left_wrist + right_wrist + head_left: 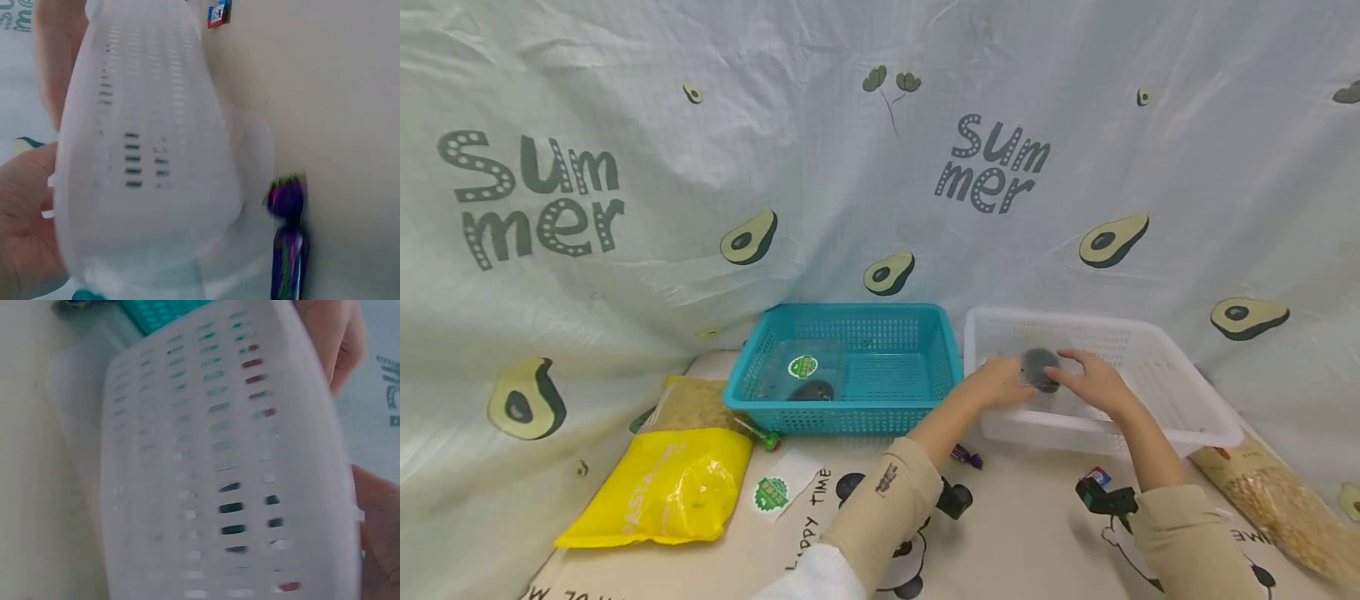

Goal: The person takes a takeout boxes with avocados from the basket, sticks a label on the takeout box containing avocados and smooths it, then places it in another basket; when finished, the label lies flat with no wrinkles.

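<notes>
Both hands reach over the near rim of the white basket [1075, 425]. Between them is a dark round item [1040, 371], with clear plastic showing faintly around it, like a clear box. My left hand [1002, 382] grips it from the left. From the right, my right hand [1093, 383] grips it with thumb and fingers. In both wrist views the basket wall hides most of the grip, though pale edges show by the fingers of the left hand [28, 219] and right hand [381, 531]. The teal basket [850, 405] holds a clear box [775, 371] with a green label and a dark round item.
A yellow pasta bag [670, 492] lies at left, beside a green label on clear film [771, 493]. Purple-wrapped candy [966, 456] and a small red-blue packet [1097, 476] lie before the white basket. A bag of pale kernels [1285, 508] is at right.
</notes>
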`<state>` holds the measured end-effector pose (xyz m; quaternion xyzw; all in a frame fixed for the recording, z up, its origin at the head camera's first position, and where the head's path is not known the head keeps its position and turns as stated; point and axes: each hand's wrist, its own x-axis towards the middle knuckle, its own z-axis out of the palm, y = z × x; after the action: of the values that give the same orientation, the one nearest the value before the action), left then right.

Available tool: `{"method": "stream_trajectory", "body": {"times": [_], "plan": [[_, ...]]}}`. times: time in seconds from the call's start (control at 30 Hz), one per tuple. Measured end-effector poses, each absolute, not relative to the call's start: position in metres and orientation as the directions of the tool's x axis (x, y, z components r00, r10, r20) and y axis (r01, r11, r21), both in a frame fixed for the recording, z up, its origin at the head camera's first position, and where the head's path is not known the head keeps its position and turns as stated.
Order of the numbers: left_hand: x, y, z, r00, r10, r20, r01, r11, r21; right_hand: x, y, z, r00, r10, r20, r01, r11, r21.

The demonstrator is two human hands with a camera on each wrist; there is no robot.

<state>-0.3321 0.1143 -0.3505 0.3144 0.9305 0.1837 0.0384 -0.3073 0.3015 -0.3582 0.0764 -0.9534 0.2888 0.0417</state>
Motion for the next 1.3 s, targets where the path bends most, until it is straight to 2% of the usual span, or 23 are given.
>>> {"method": "stream_trajectory", "body": {"times": [0.13,0.23,0.4,0.57,0.73,0.87,0.97,1.1,1.2,1.3], "plan": [[-0.328,0.086,-0.331,-0.752,0.634,0.18,0.64,0.639,0.426,-0.295,0.292,-0.339,-0.962,-0.099,0.253,-0.234,0.777,-0.585],[-0.314,0.057,-0.314,-0.729,0.625,0.28,0.673,0.579,0.459,-0.278,0.275,-0.324,-0.94,-0.102,0.326,-0.291,0.74,-0.607],[-0.273,0.0,-0.298,-0.717,0.56,0.415,0.694,0.516,0.503,-0.244,0.237,-0.306,-0.89,-0.153,0.429,-0.4,0.71,-0.579],[-0.221,-0.055,-0.312,-0.706,0.51,0.491,0.706,0.453,0.544,-0.206,0.196,-0.313,-0.823,-0.223,0.522,-0.514,0.683,-0.519],[-0.163,-0.095,-0.336,-0.708,0.524,0.473,0.695,0.399,0.598,-0.166,0.167,-0.343,-0.742,-0.259,0.618,-0.627,0.594,-0.504],[-0.138,-0.115,-0.359,-0.722,0.557,0.41,0.658,0.37,0.656,-0.148,0.154,-0.371,-0.71,-0.318,0.628,-0.684,0.526,-0.506],[-0.135,-0.122,-0.377,-0.74,0.574,0.351,0.61,0.352,0.71,-0.149,0.149,-0.391,-0.693,-0.349,0.631,-0.709,0.489,-0.508],[-0.144,-0.129,-0.398,-0.76,0.548,0.349,0.576,0.319,0.753,-0.159,0.141,-0.41,-0.685,-0.362,0.632,-0.721,0.464,-0.515],[-0.153,-0.133,-0.411,-0.789,0.522,0.324,0.526,0.301,0.796,-0.164,0.136,-0.417,-0.692,-0.378,0.615,-0.718,0.448,-0.533],[-0.158,-0.136,-0.419,-0.813,0.529,0.245,0.459,0.321,0.828,-0.164,0.131,-0.416,-0.694,-0.387,0.607,-0.718,0.436,-0.543]]}}
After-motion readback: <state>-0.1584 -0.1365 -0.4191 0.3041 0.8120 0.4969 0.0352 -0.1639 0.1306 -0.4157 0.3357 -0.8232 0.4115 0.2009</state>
